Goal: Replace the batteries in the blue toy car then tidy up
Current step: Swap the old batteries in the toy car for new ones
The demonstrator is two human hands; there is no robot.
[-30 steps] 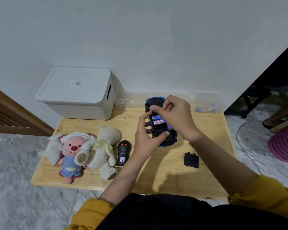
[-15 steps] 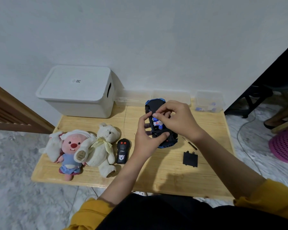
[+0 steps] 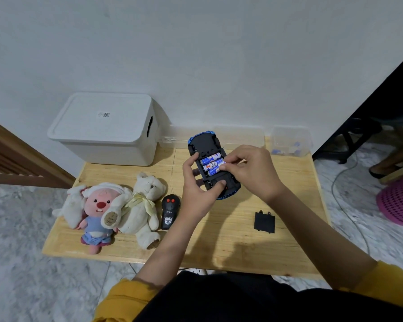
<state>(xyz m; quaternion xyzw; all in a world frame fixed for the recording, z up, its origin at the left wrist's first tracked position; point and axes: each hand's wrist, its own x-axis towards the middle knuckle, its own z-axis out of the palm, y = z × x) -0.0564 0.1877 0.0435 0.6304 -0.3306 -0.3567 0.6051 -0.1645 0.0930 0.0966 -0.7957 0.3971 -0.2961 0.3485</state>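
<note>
The blue toy car [image 3: 205, 141] lies upside down above the wooden table [image 3: 237, 242], its black underside up. My left hand [image 3: 197, 189] grips it by its left side and near end. Three blue-and-white batteries [image 3: 210, 162] lie side by side in the open compartment. My right hand [image 3: 249, 170] reaches over the car from the right, and its fingertips pinch the right end of the nearest battery. The black battery cover [image 3: 264, 222] lies loose on the table to the right.
A black remote control [image 3: 170, 211] lies left of my left hand, beside a white teddy bear [image 3: 144, 205] and a pink plush [image 3: 98, 214]. A white lidded box [image 3: 105, 129] stands at the back left. Two clear tubs stand at the back: one [image 3: 239, 134], another [image 3: 290, 141] holding small blue items.
My right hand has shifted right along the car, uncovering the three batteries in the compartment. The left hand keeps the same hold. A thin tool seen right of the car half a second ago is hidden now.
</note>
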